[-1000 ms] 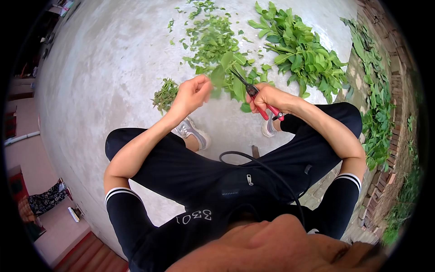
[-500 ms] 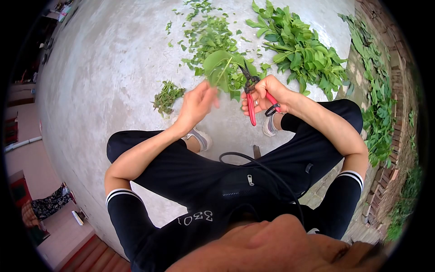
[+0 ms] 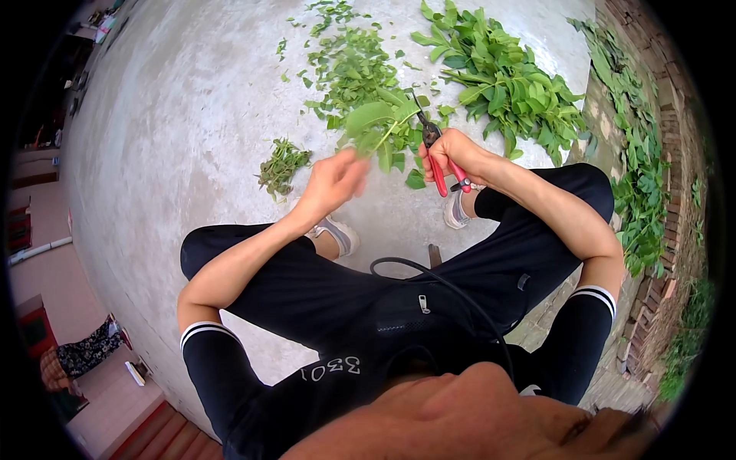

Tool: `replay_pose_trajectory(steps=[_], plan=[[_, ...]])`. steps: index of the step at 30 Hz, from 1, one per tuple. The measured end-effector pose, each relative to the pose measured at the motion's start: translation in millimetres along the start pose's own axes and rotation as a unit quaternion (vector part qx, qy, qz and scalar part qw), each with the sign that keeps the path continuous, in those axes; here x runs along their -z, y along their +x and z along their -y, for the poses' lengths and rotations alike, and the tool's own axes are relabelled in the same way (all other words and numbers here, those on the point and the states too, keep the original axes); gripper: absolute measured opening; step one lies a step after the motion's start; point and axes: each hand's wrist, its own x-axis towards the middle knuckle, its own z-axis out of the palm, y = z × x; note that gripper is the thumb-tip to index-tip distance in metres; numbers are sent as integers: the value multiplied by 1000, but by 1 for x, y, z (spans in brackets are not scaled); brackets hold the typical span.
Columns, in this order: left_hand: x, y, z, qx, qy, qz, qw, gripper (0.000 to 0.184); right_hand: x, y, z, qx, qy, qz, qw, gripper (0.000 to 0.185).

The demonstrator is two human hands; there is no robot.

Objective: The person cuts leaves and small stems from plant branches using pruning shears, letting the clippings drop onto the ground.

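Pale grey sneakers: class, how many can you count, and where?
2: the left sneaker beside the left forearm, the right sneaker just below the red-handled metal shears in the picture.

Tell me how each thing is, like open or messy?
Red-handled cutters: handles apart
Right hand: gripping them
Left hand: fingers curled, blurred
Big leaf: raised, grip unclear
Leaf bits: scattered
Leafy branches: piled
Small green bunch: heaped on floor
Black cord: looped
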Motion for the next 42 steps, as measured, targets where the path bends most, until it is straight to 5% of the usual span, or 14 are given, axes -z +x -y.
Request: replay_pose_trajectory(steps=[3,6,12,17,20,26,32,35,39,42], plan=[[3,-2,0,-21,15,2,1000,25,12,1,0,-11,-8,-17,1000,10],[8,-3,-2,-24,-2,2,1000,23,19,5,4,-35,87,-81,992,11],[14,0,-4,-9,-86,-42,995,22,3,-8,9,65,28,27,997,37],[9,4,2,-16,-47,-81,996,21,-16,-12,3,-30,74,126,989,37],[6,2,-7,-47,17,-94,994,20,-10,-3,-1,-65,68,173,980,54],[-5,-5,-7,-77,98,-85,989,17,-12,-1,6,-74,113,146,980,57],[-4,-7,-14,-57,96,-66,992,15,-16,-9,12,-78,93,134,984,42],[-1,-6,-14,-21,58,-60,996,14,0,5,1,-122,203,154,959,30],[12,1,-6,26,-102,-7,994,16,7,2,19,52,-111,49,991,23],[25,6,0,-81,94,-62,990,18,8,-18,36,138,-455,-83,876,26]])
